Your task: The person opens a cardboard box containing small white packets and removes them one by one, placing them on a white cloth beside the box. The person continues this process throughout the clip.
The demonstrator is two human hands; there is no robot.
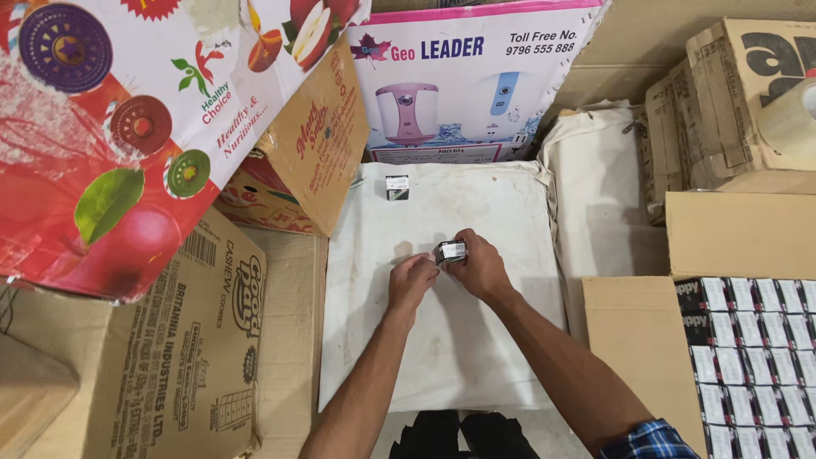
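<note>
Nearest you on the right, the open brown cardboard carton (646,340) holds packed rows of small black-and-white packets (756,365). Over the white cloth-covered desk (476,340), your left hand (412,280) is closed, pinching at the small black-and-white box (451,251), which your right hand (480,265) grips just above the cloth. Farther off, one matching small box (397,187) already stands near the desk's far edge. Judging by that, you've set out one; the carton remains nearly full.

One head-worn view looks steeply down — from close above — onto a white cloth (476,340) ringed by cartons.
</note>
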